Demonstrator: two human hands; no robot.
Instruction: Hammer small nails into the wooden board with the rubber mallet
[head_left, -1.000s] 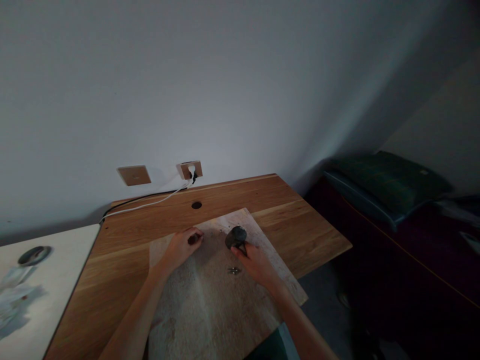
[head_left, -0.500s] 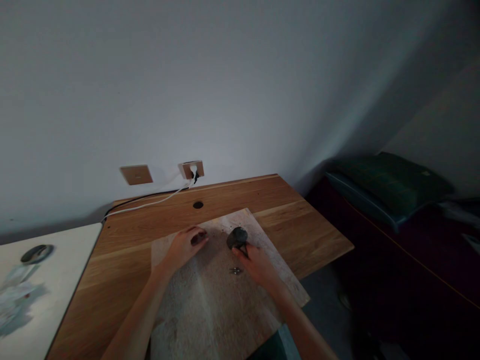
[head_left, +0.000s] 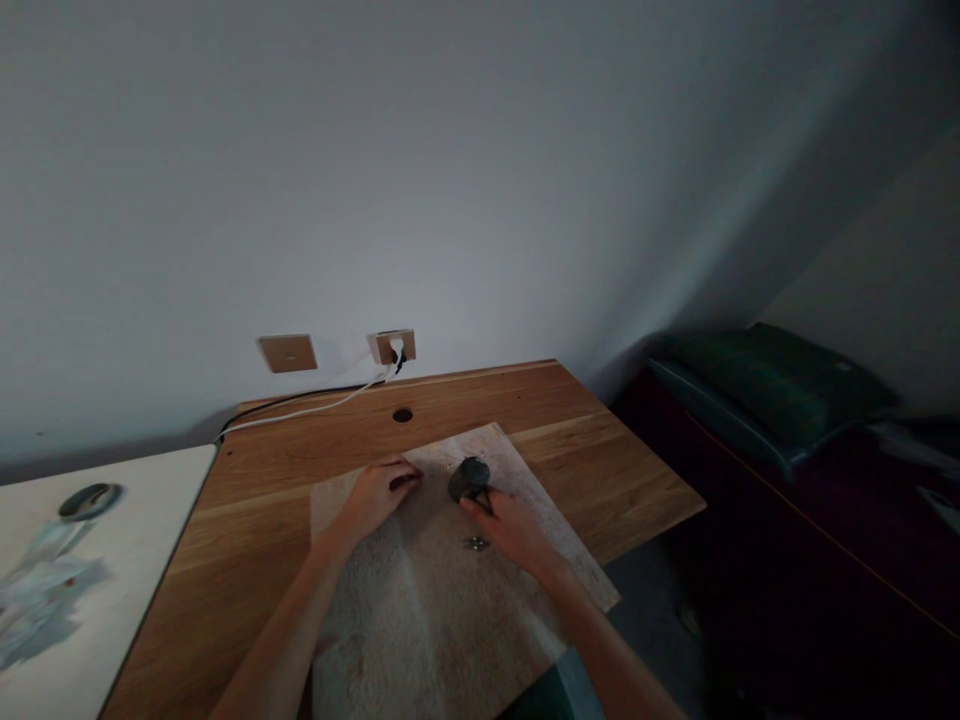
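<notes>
My right hand point(head_left: 510, 525) is closed round the narrow part of a dark, rounded black object point(head_left: 470, 479), whose bulky end points away from me. This object is over the upper part of a mottled light board point(head_left: 420, 610). My left hand point(head_left: 382, 492) rests near the board's far edge with fingers curled and thumb close to the fingertips; whatever lies between them is hidden. Just left of my right hand, a small cluster of shiny metal pieces point(head_left: 475, 544) lies on the board. Tiny bits beside the black object are too small to name.
The board lies on a wooden table point(head_left: 600, 440) against the wall. A white surface point(head_left: 165, 500) at left carries a roll of tape point(head_left: 90, 501) and crumpled plastic point(head_left: 45, 600). Cables run to a wall socket point(head_left: 395, 347). A green cushion point(head_left: 780, 385) is at right.
My left thumb and fingers have drawn closer together. The black object has shifted slightly left in my right hand's grip. The view has moved a little.
</notes>
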